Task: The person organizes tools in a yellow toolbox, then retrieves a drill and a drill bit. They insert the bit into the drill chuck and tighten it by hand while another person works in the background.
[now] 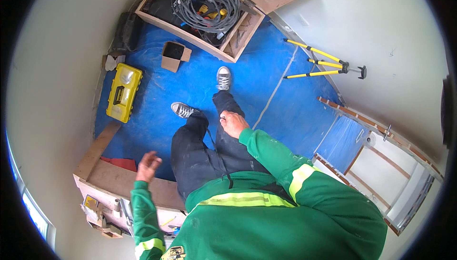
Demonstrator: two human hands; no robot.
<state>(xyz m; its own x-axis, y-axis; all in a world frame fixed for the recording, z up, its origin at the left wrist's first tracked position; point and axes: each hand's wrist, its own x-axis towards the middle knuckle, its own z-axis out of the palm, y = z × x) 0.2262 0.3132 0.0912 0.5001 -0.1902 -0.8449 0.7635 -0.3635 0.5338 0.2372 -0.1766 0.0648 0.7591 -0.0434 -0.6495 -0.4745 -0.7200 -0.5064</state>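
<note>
My left hand [147, 166], slightly blurred, hovers beside a wooden workbench or crate top [132, 175]. Its fingers are loosely bent and apart, with nothing seen in them. My right hand [232, 122] is in front of my right leg, back upward and fingers curled under. Whether it holds anything small is hidden. Below both hands a blue protective floor sheet [185, 87] covers the floor. Ahead of my feet stands a wooden box [185, 33] with its lid raised, holding a coiled grey cable [210, 26] and several yellow and red items.
A yellow toolbox [124, 92], an opened cardboard box [171, 62] and a black bag [127, 33] lie to the left. A wooden board [101, 144] juts from the bench. At right, a yellow tripod [326, 71] lies near the wall, before a doorway with a door frame [357, 115].
</note>
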